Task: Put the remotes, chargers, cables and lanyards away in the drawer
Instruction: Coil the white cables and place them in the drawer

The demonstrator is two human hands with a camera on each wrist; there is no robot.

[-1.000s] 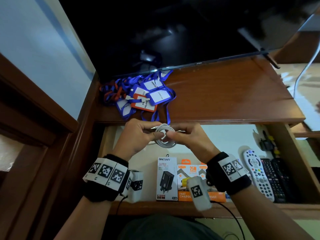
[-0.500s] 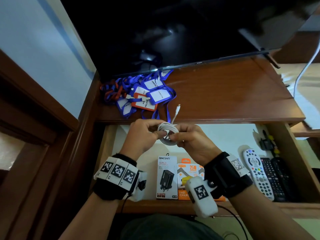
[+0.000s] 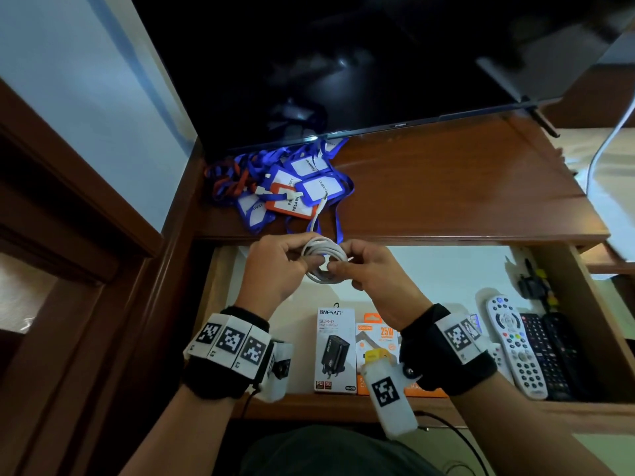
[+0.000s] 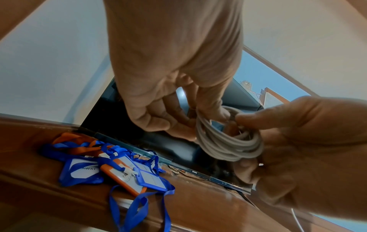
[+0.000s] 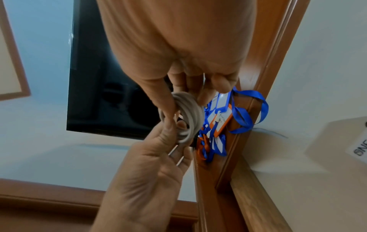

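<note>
Coiling the cable [image 3: 323,257] looks like the step in hand: the left hand [image 3: 275,266] pinches one side of the white coil, the right hand [image 3: 372,269] pinches the other, both held over the open drawer [image 3: 220,283], with a loose plug end sticking up toward the lanyards [image 3: 285,190] heaped on the shelf [image 3: 446,187]. Chargers [image 3: 335,352] and remotes [image 3: 515,348] already lie in the drawer. Next, I judge, tuck that loose end in, lower the coil onto bare drawer floor, then fetch the lanyards
</note>
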